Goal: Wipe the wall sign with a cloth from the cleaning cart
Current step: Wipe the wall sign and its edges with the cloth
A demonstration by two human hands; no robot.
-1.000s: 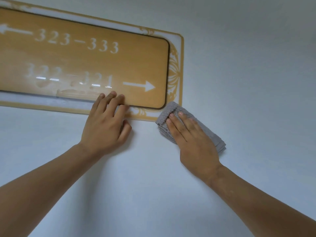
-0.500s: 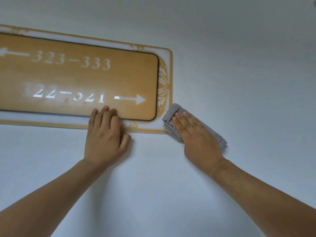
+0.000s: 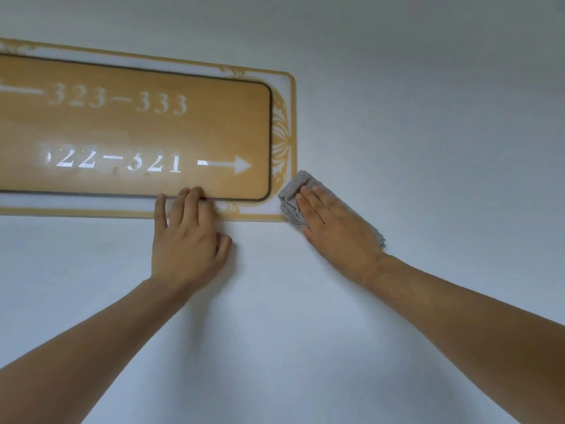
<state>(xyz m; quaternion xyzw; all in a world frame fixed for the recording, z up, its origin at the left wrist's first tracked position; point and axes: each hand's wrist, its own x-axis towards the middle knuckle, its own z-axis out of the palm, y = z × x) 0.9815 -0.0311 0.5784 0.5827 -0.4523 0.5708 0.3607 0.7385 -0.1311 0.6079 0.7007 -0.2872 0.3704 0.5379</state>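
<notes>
A golden wall sign (image 3: 159,130) with white room numbers, arrows and a pale ornate border hangs on the wall at upper left; its left part runs out of view. My left hand (image 3: 188,240) lies flat against the wall below it, fingertips touching the sign's bottom edge. A folded grey cloth (image 3: 295,191) sits at the sign's lower right corner, mostly on the wall just beside the border. My right hand (image 3: 333,228) presses it flat with straight fingers. Much of the cloth is hidden under that hand.
Plain white wall (image 3: 428,117) fills everything to the right of and below the sign. Both my forearms reach up from the bottom corners. No cleaning cart is in view.
The right hand slid the cloth up from below the sign's bottom corner to beside its right edge. The left hand's fingertips stayed on the bottom edge. The view shifted.
</notes>
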